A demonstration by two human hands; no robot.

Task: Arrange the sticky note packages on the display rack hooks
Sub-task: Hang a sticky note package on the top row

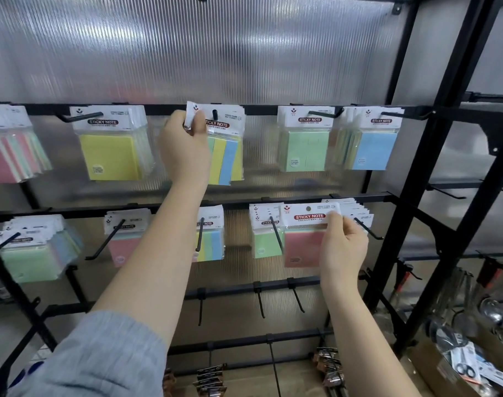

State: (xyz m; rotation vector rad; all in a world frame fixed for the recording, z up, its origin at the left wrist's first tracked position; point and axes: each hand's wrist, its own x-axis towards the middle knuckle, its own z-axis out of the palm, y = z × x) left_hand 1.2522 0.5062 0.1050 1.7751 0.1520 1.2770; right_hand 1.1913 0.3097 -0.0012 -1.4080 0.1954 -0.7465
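Pinching the header of a striped package (226, 151) on the upper-centre hook (215, 113), the left hand (184, 144) could tear it. A pink package (303, 242), gripped unhooked by the right hand (343, 247) at centre right, could be dropped or missed onto its hook.

I see two bare forearms in my view. The left hand (184, 147) and the right hand (343, 247) wear no gloves, and I see no rings and no watch. The left arm has a grey sleeve (101, 359) of soft knitted cloth with fine ribs, pushed up near the elbow. At its lower edge there is a small blue mark (29, 371). The right arm shows no sleeve.
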